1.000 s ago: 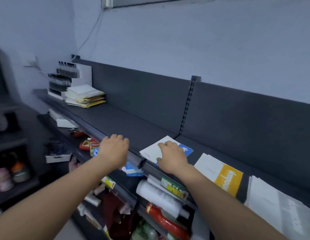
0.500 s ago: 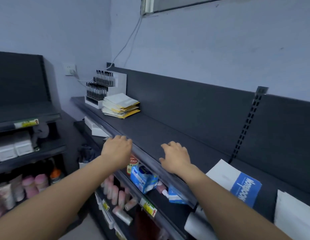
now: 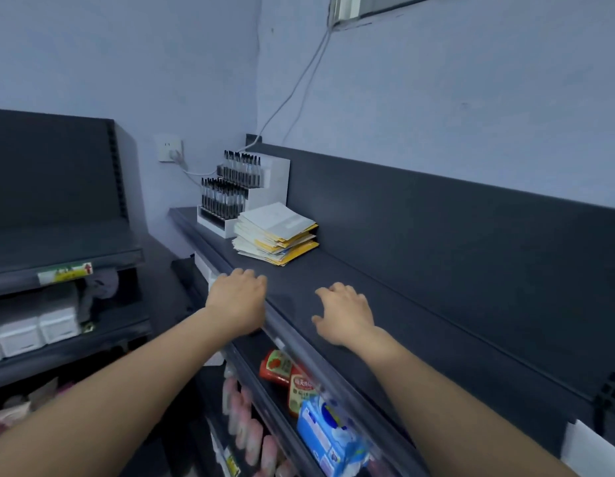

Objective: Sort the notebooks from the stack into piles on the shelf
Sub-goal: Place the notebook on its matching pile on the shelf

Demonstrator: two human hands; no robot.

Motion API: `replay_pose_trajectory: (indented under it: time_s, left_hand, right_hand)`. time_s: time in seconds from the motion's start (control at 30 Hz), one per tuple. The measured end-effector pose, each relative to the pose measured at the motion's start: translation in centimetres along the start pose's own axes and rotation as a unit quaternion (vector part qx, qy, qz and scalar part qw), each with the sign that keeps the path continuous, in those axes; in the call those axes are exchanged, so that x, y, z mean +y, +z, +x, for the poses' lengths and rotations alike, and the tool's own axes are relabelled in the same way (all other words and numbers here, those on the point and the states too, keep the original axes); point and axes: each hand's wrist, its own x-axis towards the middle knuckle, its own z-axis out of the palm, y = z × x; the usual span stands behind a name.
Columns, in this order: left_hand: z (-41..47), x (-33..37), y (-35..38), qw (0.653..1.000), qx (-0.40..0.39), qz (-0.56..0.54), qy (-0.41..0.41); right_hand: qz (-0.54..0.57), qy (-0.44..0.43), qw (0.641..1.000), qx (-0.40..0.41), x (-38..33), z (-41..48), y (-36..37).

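A person's left hand (image 3: 237, 302) and right hand (image 3: 345, 313), empty with fingers loosely bent, sit at the front of the shelf (image 3: 402, 315); the notebook stack (image 3: 277, 235) at 12 o'clock looks light, floppy and slippery, best pinched near the spine

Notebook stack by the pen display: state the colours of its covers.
The notebook stack is white and yellow, white on top, seen best in the head view.
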Motion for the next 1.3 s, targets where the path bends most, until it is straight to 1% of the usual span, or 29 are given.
replay_pose_trajectory:
  time_s: [0.3, 0.47, 0.63, 0.83, 0.97, 1.07, 1.13, 1.2, 1.3]
  left_hand:
    - [9.8, -4.9, 2.5, 1.0, 0.008, -0.007, -0.024]
    - [14.2, -7.3, 3.8, 1.0, 0.007, -0.011, -0.021]
    - [19.4, -10.3, 5.5, 1.0, 0.014, -0.02, 0.0]
    - [26.5, -13.5, 8.3, 0.998, 0.038, -0.048, 0.033]
    - [30.3, -15.1, 10.3, 0.995, 0.018, -0.078, 0.051]
    - [32.4, -15.9, 11.1, 0.99, -0.002, -0.123, 0.062]
    - [33.4, -16.1, 11.6, 0.982, -0.014, -0.176, 0.063]
    - [34.1, -16.3, 12.0, 0.971, -0.026, -0.233, 0.053]
    - [34.8, -16.9, 12.4, 0.96, -0.032, -0.277, 0.02]
  right_hand:
    - [0.003, -0.014, 1.0, 0.0, -1.4, 11.2, 0.8]
    - [0.011, -0.002, 1.0, -0.003, -2.0, 16.4, 1.7]
    - [0.053, 0.033, 0.998, 0.004, -3.2, 22.0, 2.7]
    - [0.108, 0.116, 0.987, 0.042, -4.7, 28.3, 3.7]
    - [0.135, 0.18, 0.974, 0.024, -5.4, 31.3, 4.0]
    - [0.119, 0.199, 0.973, 0.02, -5.8, 32.7, 4.1]
    - [0.116, 0.198, 0.973, 0.036, -6.2, 33.4, 4.2]
    - [0.137, 0.182, 0.973, 0.048, -6.8, 33.8, 4.2]
    - [0.173, 0.154, 0.972, 0.047, -7.7, 34.0, 3.6]
